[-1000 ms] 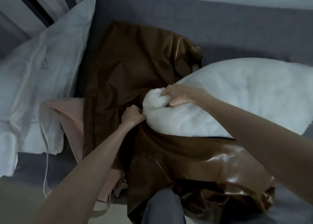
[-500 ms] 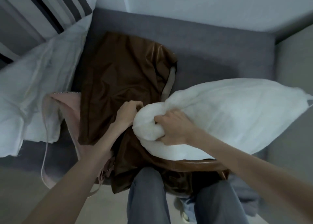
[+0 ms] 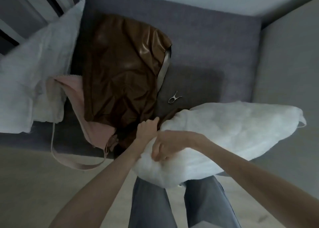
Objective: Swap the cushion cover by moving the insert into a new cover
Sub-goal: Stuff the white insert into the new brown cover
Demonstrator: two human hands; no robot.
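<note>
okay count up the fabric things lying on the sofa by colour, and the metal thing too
White: 2, the cushion insert and the pillow
Brown: 1, the glossy cover
Pink: 1, the bag
Striped: 1, the cushion
Metal: 1, the small clip
Total: 6

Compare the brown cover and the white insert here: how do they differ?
The brown cover is dark, glossy and lies flat and crumpled on the sofa; the white insert is pale, matte, puffy and held up off it. The left hand grips the cover's edge; the right hand grips the insert.

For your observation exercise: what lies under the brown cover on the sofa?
A pink bag shows from under the brown cover's left edge, strap trailing off the sofa. Anything else beneath is hidden.
</note>
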